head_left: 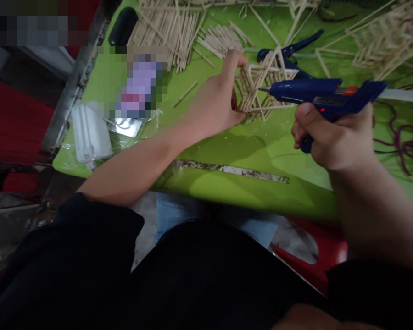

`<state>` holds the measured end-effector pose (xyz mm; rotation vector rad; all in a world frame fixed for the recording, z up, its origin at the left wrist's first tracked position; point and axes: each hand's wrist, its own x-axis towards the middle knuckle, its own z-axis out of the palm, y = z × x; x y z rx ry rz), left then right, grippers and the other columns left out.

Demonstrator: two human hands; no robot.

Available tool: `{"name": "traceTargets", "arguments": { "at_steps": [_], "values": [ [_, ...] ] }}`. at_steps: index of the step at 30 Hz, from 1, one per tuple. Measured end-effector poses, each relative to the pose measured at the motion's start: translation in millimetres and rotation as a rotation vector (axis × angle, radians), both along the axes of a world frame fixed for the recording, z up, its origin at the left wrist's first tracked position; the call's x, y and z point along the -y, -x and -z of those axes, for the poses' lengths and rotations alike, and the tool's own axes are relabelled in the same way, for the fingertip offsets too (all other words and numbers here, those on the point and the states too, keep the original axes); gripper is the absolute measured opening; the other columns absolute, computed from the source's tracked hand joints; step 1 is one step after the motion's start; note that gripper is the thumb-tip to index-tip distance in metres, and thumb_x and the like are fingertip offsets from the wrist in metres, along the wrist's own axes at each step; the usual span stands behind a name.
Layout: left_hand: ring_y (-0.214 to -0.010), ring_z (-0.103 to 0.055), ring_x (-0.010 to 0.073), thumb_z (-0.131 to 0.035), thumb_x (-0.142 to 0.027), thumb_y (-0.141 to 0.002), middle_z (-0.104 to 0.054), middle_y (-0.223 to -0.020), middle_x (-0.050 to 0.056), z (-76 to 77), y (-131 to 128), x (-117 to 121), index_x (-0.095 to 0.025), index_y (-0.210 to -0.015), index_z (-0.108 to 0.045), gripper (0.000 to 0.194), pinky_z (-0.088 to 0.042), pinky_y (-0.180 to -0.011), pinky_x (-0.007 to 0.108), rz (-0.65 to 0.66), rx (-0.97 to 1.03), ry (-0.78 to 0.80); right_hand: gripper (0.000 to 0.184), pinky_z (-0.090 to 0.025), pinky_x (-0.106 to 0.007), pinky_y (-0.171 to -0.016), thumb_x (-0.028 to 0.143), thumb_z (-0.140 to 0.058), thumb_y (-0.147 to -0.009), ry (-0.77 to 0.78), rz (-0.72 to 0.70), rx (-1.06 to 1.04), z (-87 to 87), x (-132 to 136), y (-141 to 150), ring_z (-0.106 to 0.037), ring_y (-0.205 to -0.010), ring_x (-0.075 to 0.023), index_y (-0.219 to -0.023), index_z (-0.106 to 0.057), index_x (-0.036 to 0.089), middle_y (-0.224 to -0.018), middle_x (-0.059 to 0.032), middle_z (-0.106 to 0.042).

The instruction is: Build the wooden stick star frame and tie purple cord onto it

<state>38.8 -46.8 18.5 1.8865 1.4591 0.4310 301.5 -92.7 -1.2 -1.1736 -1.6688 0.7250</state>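
Note:
A small open framework of thin wooden sticks (253, 94) stands on the green table, its pieces crossing in stacked layers. My left hand (215, 98) grips its left side, thumb below and fingers around the far edge. In my right hand (337, 133) is a blue glue gun (306, 91) with a lit red light and a white glue stick (404, 95) in its back end. The gun's nozzle points left, at the sticks of the framework; whether it touches them I cannot tell.
On the green table (234, 192) lie a flat speckled strip (234, 170), piles of sticks (168, 27), dark blue pliers-like handles (304, 42) and tangled purple cord (404, 142). A blurred-out phone (139, 87) and a white plastic item (91, 130) are at left. A larger stick structure (388, 43) stands far right.

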Motion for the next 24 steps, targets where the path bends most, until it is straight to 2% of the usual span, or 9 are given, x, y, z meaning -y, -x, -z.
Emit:
{"name": "traceTargets", "arguments": {
  "at_steps": [2,5,9,11,14,19,24],
  "values": [
    [-0.116,-0.075,0.0315,-0.091,-0.041,-0.097,-0.084,-0.128,0.009,4.9,-1,1,-0.036,-0.169,-0.033,0.092,-0.051,-0.088,0.042,-0.018,0.019,-0.038,0.068,-0.041,-0.037,-0.041,0.087,-0.086,-0.094,0.034,-0.008,0.011,-0.7,1,1,-0.053,-0.046,-0.0162,-0.07,-0.064,0.027,-0.059,0.0001,-0.058],
    [-0.1,-0.074,0.0268,-0.092,-0.034,-0.098,-0.082,-0.116,0.007,16.1,-2,-1,-0.031,-0.164,-0.037,0.086,-0.049,-0.084,0.042,-0.003,0.088,-0.161,0.071,-0.037,-0.033,-0.037,0.087,-0.089,-0.091,0.024,-0.006,-0.033,0.9,0,1,-0.05,-0.042,-0.0134,-0.069,-0.062,0.025,-0.056,0.0018,-0.056],
    [-0.095,-0.073,0.0296,-0.096,-0.047,-0.096,-0.08,-0.11,0.009,27.0,0,-5,-0.033,-0.16,-0.041,0.086,-0.05,-0.083,0.046,0.002,0.165,-0.181,0.071,-0.038,-0.03,-0.036,0.086,-0.091,-0.089,0.038,-0.022,-0.045,2.5,-2,1,-0.051,-0.042,-0.0121,-0.068,-0.064,0.024,-0.056,0.0018,-0.058],
    [-0.096,-0.072,0.0297,-0.098,-0.047,-0.095,-0.08,-0.109,0.01,29.4,0,-7,-0.032,-0.159,-0.041,0.087,-0.049,-0.084,0.047,0.002,0.177,-0.189,0.073,-0.037,-0.029,-0.034,0.088,-0.093,-0.084,0.032,-0.016,-0.07,2.7,-4,2,-0.05,-0.039,-0.011,-0.067,-0.064,0.023,-0.054,0.0022,-0.058],
    [-0.093,-0.071,0.0264,-0.097,-0.038,-0.096,-0.079,-0.105,0.006,30.6,-2,-9,-0.03,-0.157,-0.038,0.085,-0.047,-0.085,0.044,0.015,0.149,-0.231,0.076,-0.035,-0.025,-0.031,0.089,-0.097,-0.077,0.025,0.002,-0.114,4.3,-6,3,-0.048,-0.036,-0.0091,-0.065,-0.064,0.021,-0.051,0.0033,-0.056],
    [-0.08,-0.066,0.0173,-0.087,-0.013,-0.097,-0.077,-0.1,0.003,27.2,-5,-4,-0.025,-0.154,-0.037,0.077,-0.038,-0.072,0.034,0.038,0.09,-0.322,0.072,-0.038,-0.023,-0.033,0.083,-0.098,-0.083,0.024,-0.02,-0.121,7.9,-7,-1,-0.051,-0.038,-0.0085,-0.066,-0.065,0.021,-0.052,0.0033,-0.057],
    [-0.076,-0.066,0.0166,-0.087,-0.009,-0.095,-0.079,-0.1,0.004,23.9,-5,-3,-0.02,-0.154,-0.04,0.076,-0.037,-0.064,0.034,0.033,0.084,-0.336,0.074,-0.038,-0.024,-0.033,0.084,-0.097,-0.084,0.02,-0.02,-0.1,7.3,-6,-2,-0.051,-0.038,-0.0086,-0.065,-0.064,0.02,-0.052,0.0023,-0.058]
  ]
}}
